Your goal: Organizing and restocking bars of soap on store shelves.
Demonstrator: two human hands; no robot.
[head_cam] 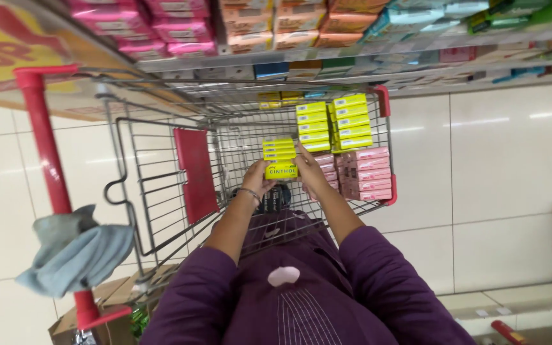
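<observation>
Both hands, left (258, 181) and right (308, 169), clasp a stack of yellow boxes (280, 156) from either side, keeping it square. It hangs over the cart (161, 191) beside stacked yellow packs (335, 124) (pink boxes (365, 174) lie alongside).

This is a shop, a supermarket aisle. Shelves (352, 38) run along the top, packed with rows of small boxed goods in pink, orange and teal. A wire shopping trolley (161, 160) with a red handle stands on a glossy tiled floor (499, 166), loaded with stacked yellow boxes (337, 121) and pink boxes (365, 172).
</observation>
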